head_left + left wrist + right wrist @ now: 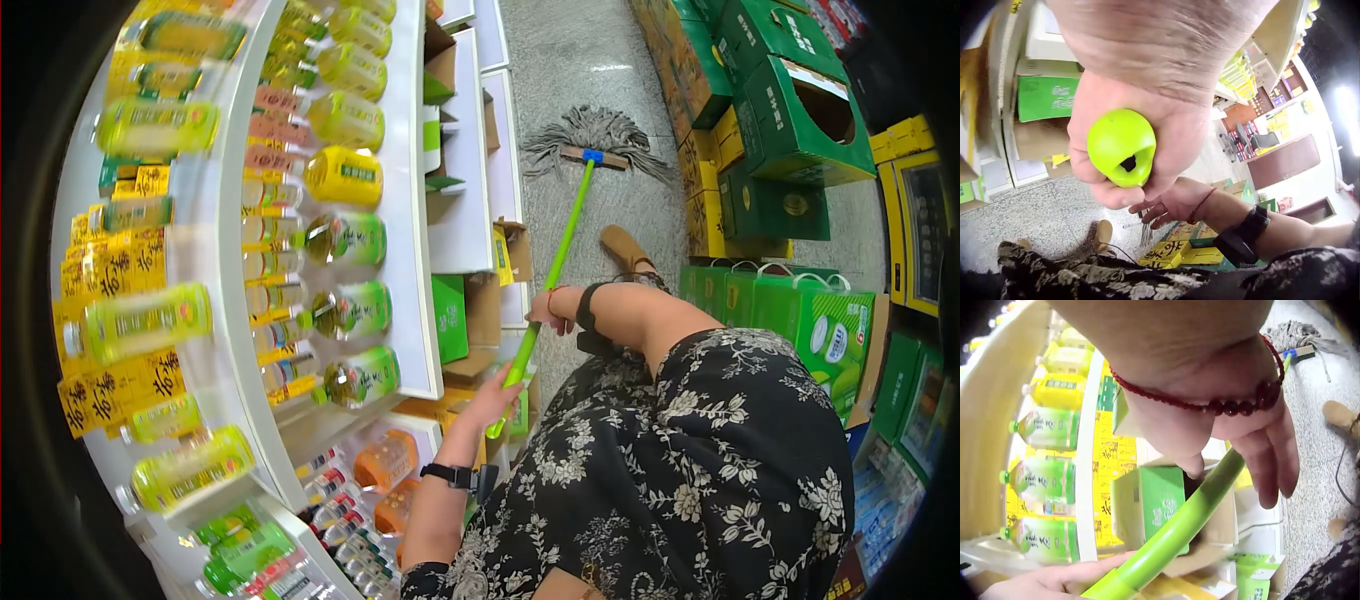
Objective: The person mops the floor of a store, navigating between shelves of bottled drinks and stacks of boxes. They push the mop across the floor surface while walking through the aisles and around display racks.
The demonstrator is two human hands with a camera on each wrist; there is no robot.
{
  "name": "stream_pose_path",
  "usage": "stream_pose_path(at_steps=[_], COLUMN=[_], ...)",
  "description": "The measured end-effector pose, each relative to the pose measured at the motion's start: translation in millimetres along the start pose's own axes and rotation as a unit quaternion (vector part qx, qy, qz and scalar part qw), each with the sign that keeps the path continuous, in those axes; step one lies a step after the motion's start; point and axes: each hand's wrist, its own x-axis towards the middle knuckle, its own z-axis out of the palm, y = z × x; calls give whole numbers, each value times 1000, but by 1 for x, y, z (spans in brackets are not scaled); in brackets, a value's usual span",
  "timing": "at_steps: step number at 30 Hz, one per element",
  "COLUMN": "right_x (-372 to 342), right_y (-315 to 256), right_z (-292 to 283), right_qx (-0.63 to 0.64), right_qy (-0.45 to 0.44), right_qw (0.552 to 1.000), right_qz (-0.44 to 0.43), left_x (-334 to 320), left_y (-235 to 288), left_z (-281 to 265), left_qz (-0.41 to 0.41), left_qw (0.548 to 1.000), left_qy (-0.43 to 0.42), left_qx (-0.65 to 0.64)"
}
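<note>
From where I stood, a person (690, 430) held a long green mop (568, 235), whose pole (525, 350) ran slantwise from near the body down to the speckled floor (545, 50). The left-hand grip (492, 400) was clamped on the near end of the pole, w/ the fingers curled around it. The right-hand grip (560, 305) was farther along, its fingers apart & rather straight, and the pole passed b/w thumb and fingers (a red bracelet (1229, 407) was on this wrist). At the far end lay the mop head (600, 125), grey & stringy, spread on the floor and joined to the pole w/ a blue clip (593, 157). A brown shoe (622, 243) was b/w the pole and the stacked green boxes (770, 205) on the right side. On the left were white shelves (407, 200) w/ bottles (345, 240), mostly green, yellow, etc., and a green carton (450, 318) lower down, near the pole.
</note>
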Motion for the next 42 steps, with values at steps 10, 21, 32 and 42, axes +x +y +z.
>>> stream_pose_path(at_steps=[10, 21, 32, 42], right_x=[-43, -40, -29, -79], right_y=[16, 20, 3, -40], right_z=[-278, -485, -384, -204], right_qx=[227, 47, 74, -44], right_qy=[281, 235, 148, -60], right_qw=[932, 971, 986, 995], right_qz=[18, 15, 28, 60], left_x=[180, 293, 227, 79], left_y=[290, 456, 361, 164], left_z=[-15, -30, -42, -25], left_qz=[14, 12, 24, -11], left_qw=[1000, 999, 998, 997], left_qy=[-22, -30, -50, -13], left_qx=[5, 9, -29, -72])
